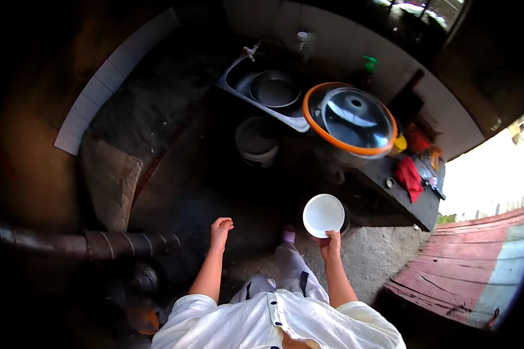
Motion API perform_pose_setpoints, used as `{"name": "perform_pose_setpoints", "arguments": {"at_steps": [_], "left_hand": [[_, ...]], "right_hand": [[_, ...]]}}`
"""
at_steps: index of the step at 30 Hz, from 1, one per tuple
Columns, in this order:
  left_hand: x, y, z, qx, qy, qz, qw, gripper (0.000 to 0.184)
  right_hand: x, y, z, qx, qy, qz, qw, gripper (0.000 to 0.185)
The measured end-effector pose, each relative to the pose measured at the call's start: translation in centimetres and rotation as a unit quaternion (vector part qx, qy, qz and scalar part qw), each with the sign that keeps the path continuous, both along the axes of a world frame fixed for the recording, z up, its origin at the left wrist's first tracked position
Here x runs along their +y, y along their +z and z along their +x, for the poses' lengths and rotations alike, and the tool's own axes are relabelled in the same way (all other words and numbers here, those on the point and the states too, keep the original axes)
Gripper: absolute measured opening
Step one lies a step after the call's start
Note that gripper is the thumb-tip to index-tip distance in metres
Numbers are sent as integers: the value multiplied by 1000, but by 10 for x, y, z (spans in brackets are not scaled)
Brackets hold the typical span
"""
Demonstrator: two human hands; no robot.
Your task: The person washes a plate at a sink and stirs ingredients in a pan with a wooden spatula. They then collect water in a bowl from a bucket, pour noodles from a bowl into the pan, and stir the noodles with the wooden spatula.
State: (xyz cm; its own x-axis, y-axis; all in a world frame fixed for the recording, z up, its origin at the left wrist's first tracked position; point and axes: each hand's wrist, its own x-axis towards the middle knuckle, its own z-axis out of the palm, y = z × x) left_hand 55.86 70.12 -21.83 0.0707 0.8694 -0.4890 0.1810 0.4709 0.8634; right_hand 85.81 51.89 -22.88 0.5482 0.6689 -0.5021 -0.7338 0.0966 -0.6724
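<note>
My right hand (330, 244) grips the lower rim of a white bowl (324, 216), holding it out in front of me with its pale inside turned toward my view. Loosely curled fingers show on my left hand (220, 230), raised over the dark floor with nothing visible in them. Beyond the bowl is a counter with a large orange-rimmed basin (310, 119), and a clear glass lid (355, 119) lies on top of it. A round dark pan (275, 89) sits in the metal sink (230, 83).
Under the sink stands a bucket (257, 156). A red cloth (409, 179) lies on the counter (420, 216) at the right. To the left are a cardboard piece (112, 183) and a thick dark pipe (70, 244). Bright light enters past a pink and blue wooden door (457, 264).
</note>
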Motion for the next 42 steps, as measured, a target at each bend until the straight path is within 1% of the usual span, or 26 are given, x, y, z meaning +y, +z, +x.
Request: {"name": "perform_pose_setpoints", "arguments": {"at_steps": [1, 5, 6, 7, 10, 12, 13, 17, 18, 19, 20, 21, 22, 23, 24, 25, 26, 27, 28, 30, 32, 33, 34, 35, 38, 42], "left_hand": [[16, -8, 1, -1, 25, -5, 1000, 12], [79, -52, 18, 10, 55, 22, 998, 13], [94, -67, 22, 11, 51, 27, 998, 12], [108, -84, 27, 11, 48, 32, 998, 12], [157, -133, 44, 40, 11, 25, 999, 13], [190, -184, 54, 58, -14, 41, 997, 14], [207, -201, 61, 76, -43, 63, 994, 14], [277, -270, 92, 126, -76, 45, 988, 17], [290, -302, 97, 161, -97, 39, 981, 17], [304, -321, 103, 195, -118, 33, 973, 17], [319, -339, 103, 225, -188, 15, 956, 24], [335, -373, 102, 222, -193, 6, 956, 24], [351, -422, 101, 310, -277, 51, 908, 32], [361, -456, 102, 391, -357, 97, 843, 40], [367, -466, 107, 387, -365, 90, 842, 40], [372, -472, 110, 352, -259, 174, 882, 49], [377, -476, 115, 310, -146, 254, 904, 58], [385, -490, 116, 307, -151, 248, 906, 58], [396, -504, 115, 284, -151, 111, 940, 62], [413, -524, 117, 253, -150, -33, 955, 67], [420, -531, 120, 231, -155, -62, 958, 69], [424, -521, 124, 224, -157, -73, 959, 70], [433, -475, 131, 161, -158, -181, 957, 71], [443, -426, 140, 112, -156, -289, 938, 72], [435, -482, 136, 174, -134, -166, 961, 67], [434, -500, 134, 182, -111, -122, 969, 61]], "right_hand": [[28, -4, 1, 9, 6, -5, 1000, 54], [112, -30, 5, 27, 116, 12, 993, 58], [129, -47, 5, 17, 126, 7, 992, 57], [149, -30, 3, 21, 151, -10, 988, 57], [197, -43, -2, 25, 180, -31, 983, 57], [220, -61, -4, 21, 204, -33, 978, 58], [231, -71, -5, 21, 206, -39, 977, 58], [255, -126, -14, -10, 200, -73, 977, 54], [263, -126, -18, 16, 160, -93, 983, 53], [272, -131, -20, 41, 119, -114, 985, 51], [275, -140, -19, 41, 119, -124, 984, 51], [277, -149, -19, 37, 120, -141, 982, 51], [280, -160, -19, 34, 120, -156, 980, 51], [281, -170, -20, 35, 116, -165, 979, 51], [281, -181, -21, 44, 94, -177, 979, 51], [280, -193, -23, 52, 72, -189, 978, 50], [274, -207, -22, 56, 77, -205, 974, 49], [276, -212, -23, 57, 73, -213, 973, 49], [281, -214, -24, 57, 62, -215, 973, 49], [293, -217, -29, 57, 49, -221, 972, 48], [307, -220, -35, 59, 9, -207, 977, 42], [311, -223, -36, 58, 8, -211, 976, 42], [313, -226, -36, 53, 2, -219, 974, 42], [316, -228, -37, 48, -3, -226, 973, 43], [332, -227, -37, 38, 8, -215, 976, 45], [344, -225, -36, 49, -8, -203, 978, 51]]}}
